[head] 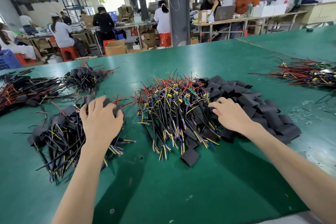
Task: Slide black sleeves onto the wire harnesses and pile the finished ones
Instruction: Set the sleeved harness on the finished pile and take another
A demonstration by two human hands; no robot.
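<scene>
fingers (pixel 97 104) of left hand (pixel 101 123) blurred, grip unclear

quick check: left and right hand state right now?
Left hand: over the pile of black-sleeved wire harnesses, blurred; grip cannot be told.
Right hand: open, resting on the heap of flat black sleeves.

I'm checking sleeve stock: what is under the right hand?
The right hand reaches onto the heap of loose black sleeves, at its edge beside the unsleeved harnesses. Whatever lies directly beneath the palm is covered by the hand.
</scene>
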